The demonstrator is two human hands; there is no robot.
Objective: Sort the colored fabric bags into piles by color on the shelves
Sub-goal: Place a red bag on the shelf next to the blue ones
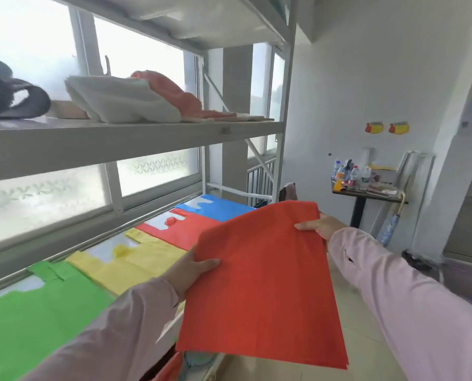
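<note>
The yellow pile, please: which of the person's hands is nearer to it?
Left. The left hand grips the red bag close beside the yellow pile; the right hand holds the bag's opposite edge, farther off.

Lower shelf (105, 250) — green bag (37, 320), yellow bag (136, 262), red bag (185, 229), blue bag (218, 209), flat, side by side. Upper shelf (119, 144) — folded white fabric (119, 101), pink fabric (174, 96), black strap (15, 100).

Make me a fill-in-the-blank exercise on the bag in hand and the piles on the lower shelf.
The flat bag held by the left hand and the right hand is ____ in colour.
On the lower shelf, the red pile lies between the yellow pile and the ____ pile.
The pile nearest the person is ____.
Missing words: red; blue; green.
</note>
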